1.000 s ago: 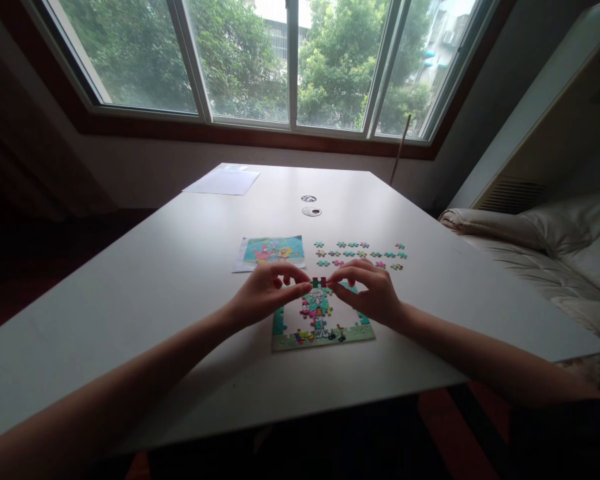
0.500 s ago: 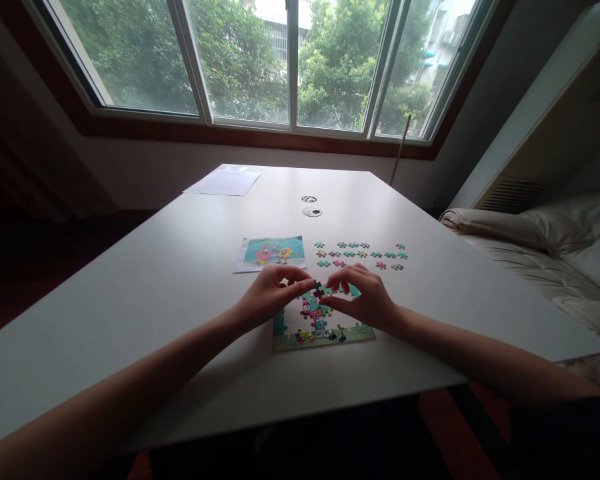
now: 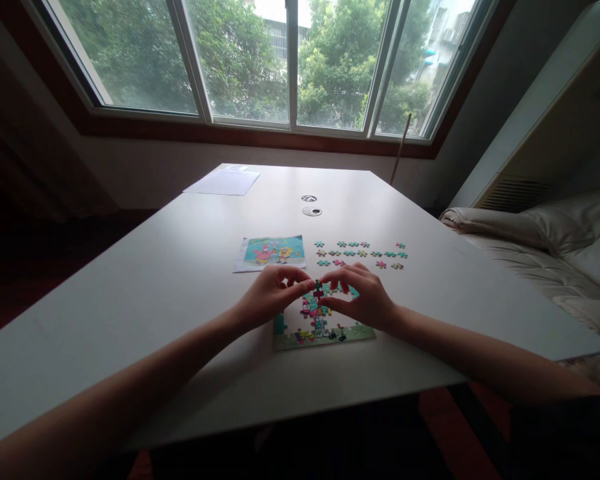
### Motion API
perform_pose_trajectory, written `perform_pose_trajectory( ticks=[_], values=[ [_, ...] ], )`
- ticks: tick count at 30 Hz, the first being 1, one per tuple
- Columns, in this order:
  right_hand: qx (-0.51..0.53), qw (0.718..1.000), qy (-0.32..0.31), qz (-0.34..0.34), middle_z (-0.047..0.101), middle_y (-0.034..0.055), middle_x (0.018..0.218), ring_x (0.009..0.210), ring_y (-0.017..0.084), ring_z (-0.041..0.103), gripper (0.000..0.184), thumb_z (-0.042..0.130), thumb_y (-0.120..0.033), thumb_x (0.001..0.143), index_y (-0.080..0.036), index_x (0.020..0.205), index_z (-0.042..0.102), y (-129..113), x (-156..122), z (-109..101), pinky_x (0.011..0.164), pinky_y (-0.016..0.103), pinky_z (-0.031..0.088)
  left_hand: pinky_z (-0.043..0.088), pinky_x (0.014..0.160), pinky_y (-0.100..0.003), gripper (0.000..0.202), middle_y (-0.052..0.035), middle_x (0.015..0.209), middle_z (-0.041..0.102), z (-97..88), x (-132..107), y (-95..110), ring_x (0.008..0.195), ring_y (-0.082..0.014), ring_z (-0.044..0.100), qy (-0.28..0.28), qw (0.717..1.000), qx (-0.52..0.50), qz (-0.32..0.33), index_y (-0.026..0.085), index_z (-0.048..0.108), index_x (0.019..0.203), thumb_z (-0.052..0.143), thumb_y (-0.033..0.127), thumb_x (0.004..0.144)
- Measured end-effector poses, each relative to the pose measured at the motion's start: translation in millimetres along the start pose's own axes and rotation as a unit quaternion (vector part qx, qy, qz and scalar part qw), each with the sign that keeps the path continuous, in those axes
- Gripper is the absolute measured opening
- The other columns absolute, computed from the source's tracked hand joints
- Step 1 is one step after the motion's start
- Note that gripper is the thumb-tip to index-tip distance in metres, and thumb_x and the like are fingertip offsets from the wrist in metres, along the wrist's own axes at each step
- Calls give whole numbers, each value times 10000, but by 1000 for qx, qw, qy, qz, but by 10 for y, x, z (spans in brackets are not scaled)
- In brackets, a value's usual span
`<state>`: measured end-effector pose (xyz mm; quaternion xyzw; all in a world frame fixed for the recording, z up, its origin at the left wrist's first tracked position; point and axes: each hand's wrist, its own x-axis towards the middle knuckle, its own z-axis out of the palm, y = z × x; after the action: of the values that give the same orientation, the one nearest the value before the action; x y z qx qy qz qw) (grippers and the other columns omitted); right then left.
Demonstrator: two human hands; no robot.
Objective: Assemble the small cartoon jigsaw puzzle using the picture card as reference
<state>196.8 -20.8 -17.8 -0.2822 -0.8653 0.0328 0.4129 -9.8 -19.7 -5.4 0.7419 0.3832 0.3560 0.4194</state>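
A small dark green and red puzzle piece is held up over the puzzle board. My left hand pinches its left side between thumb and forefinger. From the right, my right hand has its thumb and forefinger on the piece's edges, one at the bottom and one near the top. Beneath the hands, the partly filled board shows cartoon figures, a green lower border and joined pieces in the middle. The hands cover part of its upper area.
Loose puzzle pieces lie in rows behind my right hand. A printed cartoon picture lies behind my left hand. Farther back on the white table are two round discs and paper sheets. A pale sofa stands at right.
The puzzle piece has turned a little more upright between my fingers. My right fingertips have come from beside the piece to touching it. The board and loose pieces stay put.
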Motion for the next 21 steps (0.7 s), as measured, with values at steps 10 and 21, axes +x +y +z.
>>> perform_pose_trajectory(
  ticks=[10,21],
  values=[
    [2,1000,-22,4,653,2,747,623,106,559,232,640,-367,785,-192,937,621,13,-6,-21,670,259,399,443,626,-265,251,-38,732,670,-162,5,38,682,-148,568,3,998,62,-22,155,692,773,595,387,776],
    [-2,993,-99,58,671,16,829,651,98,572,66,586,-221,813,-185,849,627,74,-11,-28,698,265,394,326,561,-258,312,2,619,564,-253,-22,24,605,-149,470,-69,966,211,-133,159,681,700,532,431,730]
  ],
)
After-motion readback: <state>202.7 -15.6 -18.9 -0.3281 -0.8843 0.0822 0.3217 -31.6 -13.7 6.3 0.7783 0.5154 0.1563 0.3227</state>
